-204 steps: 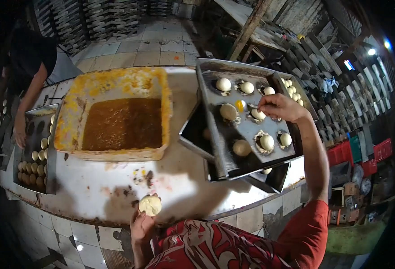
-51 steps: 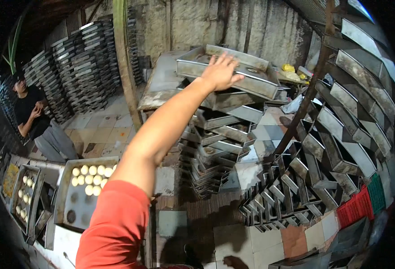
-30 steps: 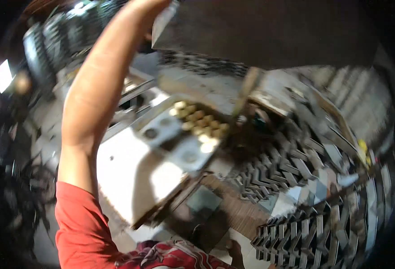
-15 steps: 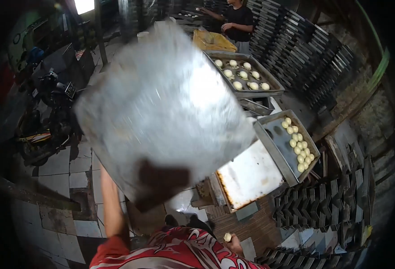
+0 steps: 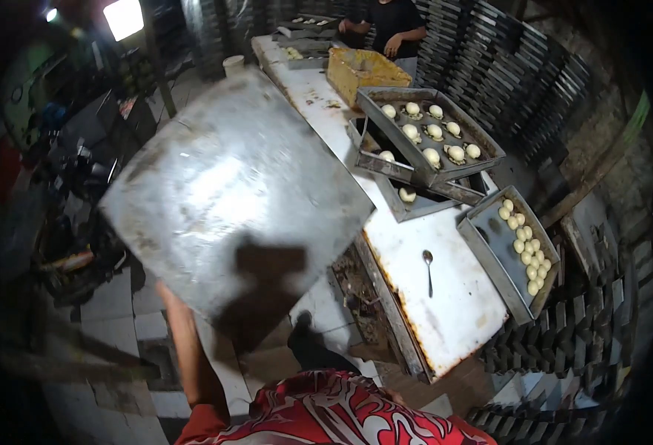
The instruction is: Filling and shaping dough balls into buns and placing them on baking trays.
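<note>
My left hand (image 5: pixel 166 294) grips the lower left edge of a large square metal baking tray (image 5: pixel 193 148), held up in front of me. Its flat grey face is turned to me and carries a dark shadow; most of my fingers are hidden behind it. My right hand does not show past my patterned red shirt. To the right of the raised tray, a spoon (image 5: pixel 429 273) lies on the white tabletop (image 5: pixel 456 326). Beside it stands a deep metal tray (image 5: pixel 482 256) with several pale round dough balls (image 5: pixel 525 245) along its right side.
Stacked trays (image 5: pixel 400 165) hold spaced dough pieces (image 5: pixel 434 132). Behind them is a yellow crate (image 5: pixel 363 74), with a co-worker in a dark shirt (image 5: pixel 394 18) past it. Piled metal trays (image 5: pixel 571 326) stand on the right; a motorbike (image 5: pixel 74 215) is at left.
The raised tray has shifted left and down, uncovering the spoon and the stacked trays. My right hand, which held a pale piece of dough low in view, has gone out of sight.
</note>
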`<action>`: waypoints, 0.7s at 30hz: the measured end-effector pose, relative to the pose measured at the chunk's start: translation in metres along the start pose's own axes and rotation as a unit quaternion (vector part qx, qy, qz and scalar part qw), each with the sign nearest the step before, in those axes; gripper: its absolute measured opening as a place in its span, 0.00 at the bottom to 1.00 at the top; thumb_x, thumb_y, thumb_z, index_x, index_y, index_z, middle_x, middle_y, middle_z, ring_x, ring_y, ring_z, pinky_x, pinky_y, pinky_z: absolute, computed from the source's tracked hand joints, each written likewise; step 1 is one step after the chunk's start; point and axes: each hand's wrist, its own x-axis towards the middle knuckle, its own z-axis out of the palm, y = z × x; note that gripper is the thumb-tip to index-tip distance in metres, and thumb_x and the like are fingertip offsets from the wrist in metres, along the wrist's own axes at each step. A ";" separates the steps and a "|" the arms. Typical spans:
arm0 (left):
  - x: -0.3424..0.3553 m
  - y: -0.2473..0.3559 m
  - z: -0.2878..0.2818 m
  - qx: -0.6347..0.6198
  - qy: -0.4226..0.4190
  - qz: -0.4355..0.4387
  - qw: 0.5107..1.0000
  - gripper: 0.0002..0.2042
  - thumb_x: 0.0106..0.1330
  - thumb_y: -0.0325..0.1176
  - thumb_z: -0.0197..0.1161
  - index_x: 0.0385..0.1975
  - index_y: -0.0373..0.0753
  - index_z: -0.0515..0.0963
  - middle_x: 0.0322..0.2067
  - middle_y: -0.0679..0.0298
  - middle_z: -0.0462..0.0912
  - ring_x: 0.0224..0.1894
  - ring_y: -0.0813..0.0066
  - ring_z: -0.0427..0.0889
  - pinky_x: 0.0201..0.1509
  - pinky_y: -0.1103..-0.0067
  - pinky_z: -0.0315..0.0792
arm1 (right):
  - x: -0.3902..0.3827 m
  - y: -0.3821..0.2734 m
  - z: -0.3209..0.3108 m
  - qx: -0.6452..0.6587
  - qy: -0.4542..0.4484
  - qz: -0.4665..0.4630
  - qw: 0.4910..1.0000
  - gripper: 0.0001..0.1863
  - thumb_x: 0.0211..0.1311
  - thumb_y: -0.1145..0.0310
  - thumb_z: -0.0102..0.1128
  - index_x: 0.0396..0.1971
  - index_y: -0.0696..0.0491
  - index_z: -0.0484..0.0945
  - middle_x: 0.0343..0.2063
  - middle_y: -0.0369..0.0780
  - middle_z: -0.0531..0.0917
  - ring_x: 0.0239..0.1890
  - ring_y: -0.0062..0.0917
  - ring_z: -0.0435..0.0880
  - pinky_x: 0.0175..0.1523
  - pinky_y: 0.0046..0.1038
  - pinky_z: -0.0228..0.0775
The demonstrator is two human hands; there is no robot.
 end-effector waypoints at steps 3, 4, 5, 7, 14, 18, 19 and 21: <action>0.055 0.072 0.079 -0.143 0.003 0.062 0.988 0.20 0.68 0.40 0.45 0.53 0.32 0.68 0.46 0.60 0.75 0.45 0.67 0.75 0.47 0.74 0.71 | 0.054 -0.023 0.023 0.000 0.020 -0.028 0.999 0.19 0.60 0.56 0.50 0.45 0.53 0.73 0.41 0.39 0.78 0.40 0.27 0.77 0.46 0.29 0.68; 0.076 0.092 0.115 -0.064 -0.065 0.189 0.978 0.20 0.68 0.38 0.45 0.54 0.33 0.68 0.48 0.60 0.74 0.46 0.67 0.75 0.48 0.74 0.70 | 0.068 -0.032 0.031 0.006 0.031 -0.041 0.999 0.18 0.59 0.57 0.51 0.44 0.53 0.73 0.40 0.39 0.78 0.38 0.27 0.77 0.45 0.29 0.68; 0.097 0.116 0.149 0.003 -0.041 0.219 0.975 0.19 0.68 0.37 0.44 0.53 0.32 0.68 0.48 0.60 0.73 0.47 0.68 0.75 0.49 0.74 0.70 | 0.080 -0.042 0.038 0.016 0.042 -0.052 0.998 0.17 0.59 0.58 0.53 0.43 0.53 0.74 0.38 0.39 0.78 0.37 0.27 0.77 0.43 0.29 0.68; 0.130 0.143 0.222 0.114 -0.062 0.322 0.938 0.16 0.68 0.34 0.44 0.49 0.31 0.70 0.45 0.60 0.76 0.44 0.69 0.76 0.48 0.74 0.71 | 0.097 -0.059 0.053 0.043 0.063 -0.078 0.994 0.14 0.57 0.60 0.55 0.40 0.52 0.74 0.36 0.39 0.79 0.35 0.27 0.78 0.40 0.29 0.69; 0.146 0.077 0.509 0.140 -0.166 0.650 0.728 0.12 0.65 0.33 0.54 0.31 0.30 0.79 0.24 0.59 0.82 0.23 0.78 0.76 0.28 0.79 0.70 | 0.135 -0.068 0.102 0.195 0.091 -0.172 0.961 0.07 0.52 0.65 0.60 0.30 0.50 0.78 0.26 0.37 0.80 0.23 0.25 0.78 0.26 0.26 0.70; 0.135 0.026 0.627 0.034 -0.349 0.779 0.520 0.18 0.56 0.43 0.64 0.12 0.40 0.68 0.12 0.63 0.68 0.13 0.70 0.69 0.16 0.78 0.62 | 0.137 -0.046 0.152 0.011 0.288 -0.300 0.909 0.10 0.52 0.62 0.55 0.29 0.52 0.78 0.22 0.35 0.78 0.22 0.26 0.77 0.24 0.28 0.69; 0.138 0.013 0.644 0.009 -0.390 0.793 0.467 0.19 0.56 0.44 0.65 0.12 0.40 0.68 0.12 0.64 0.67 0.13 0.70 0.68 0.16 0.77 0.62 | 0.133 -0.042 0.170 -0.023 0.350 -0.320 0.880 0.11 0.52 0.62 0.53 0.29 0.52 0.78 0.21 0.35 0.77 0.22 0.26 0.76 0.23 0.29 0.69; 0.149 -0.015 0.673 -0.033 -0.426 0.787 0.446 0.19 0.55 0.46 0.64 0.12 0.40 0.67 0.12 0.64 0.66 0.14 0.70 0.68 0.16 0.77 0.61 | 0.115 -0.032 0.214 -0.346 0.473 -0.075 0.807 0.09 0.50 0.62 0.55 0.27 0.51 0.76 0.19 0.33 0.76 0.19 0.24 0.72 0.23 0.28 0.67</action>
